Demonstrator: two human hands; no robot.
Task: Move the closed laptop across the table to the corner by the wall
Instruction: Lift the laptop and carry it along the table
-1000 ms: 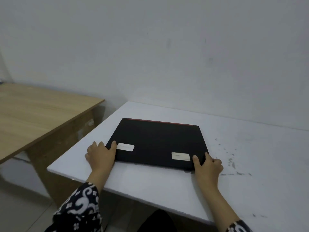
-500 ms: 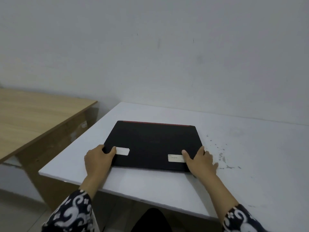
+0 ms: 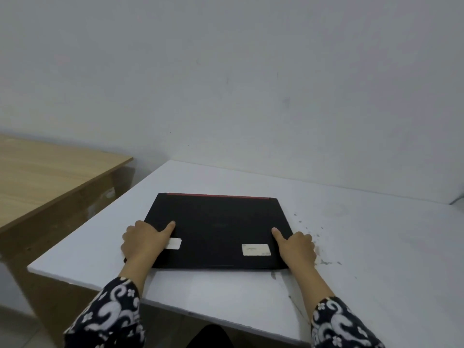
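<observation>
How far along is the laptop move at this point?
Done: the laptop is closed and flat on the white table. In hand: the left hand and right hand grip its near corners, thumbs on the lid. Left: the move itself. The laptop lies near the front edge, with bare table between its red back edge and the wall, so it is not in the corner yet.

One head-worn view, close above the white worktop (image 3: 351, 247), angled forward and down (wall (image 3: 226, 84) straight ahead).
</observation>
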